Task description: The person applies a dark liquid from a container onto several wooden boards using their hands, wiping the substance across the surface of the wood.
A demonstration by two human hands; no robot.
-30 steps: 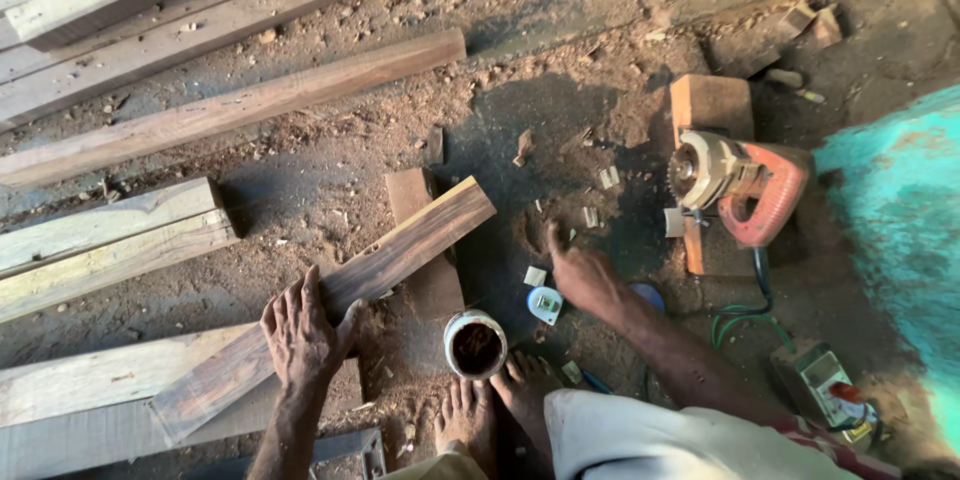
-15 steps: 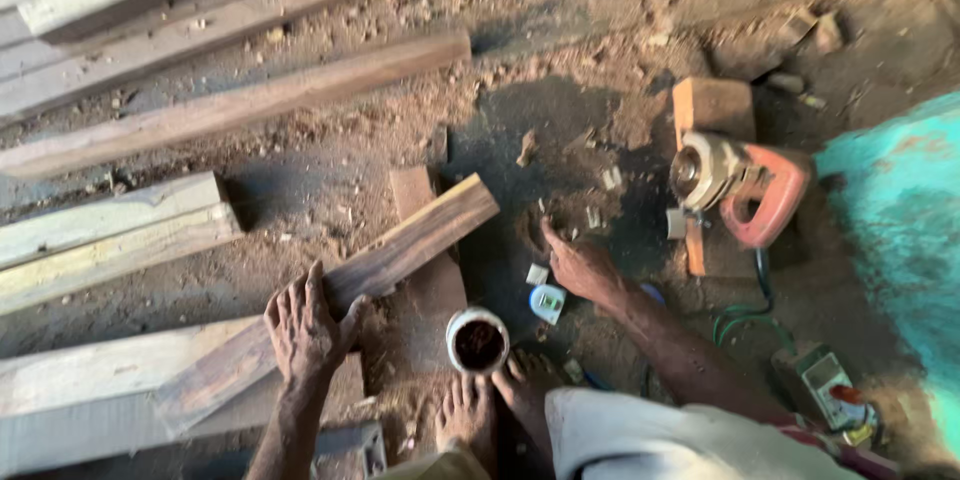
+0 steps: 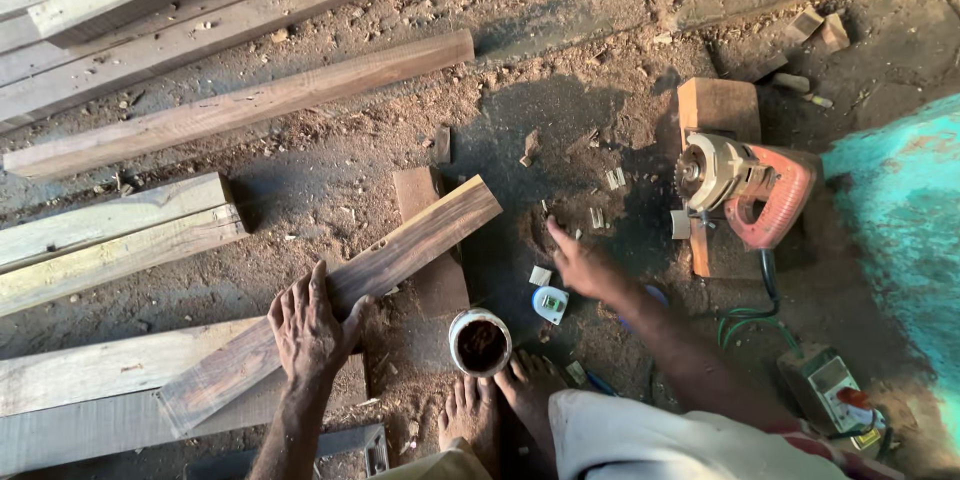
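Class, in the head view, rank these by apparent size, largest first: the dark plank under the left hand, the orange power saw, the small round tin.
1. dark plank
2. orange power saw
3. small round tin

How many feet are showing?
2. Both bare feet sit at the bottom edge: one foot just below the small round tin, the other foot right beside it. The legs above them are hidden.

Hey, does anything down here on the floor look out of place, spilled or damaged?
Sawdust and wood chips cover the floor. The plank under the left hand lies slanted across a short block, unlike the other boards. An open tin stands right by the bare feet. The right hand holds nothing.
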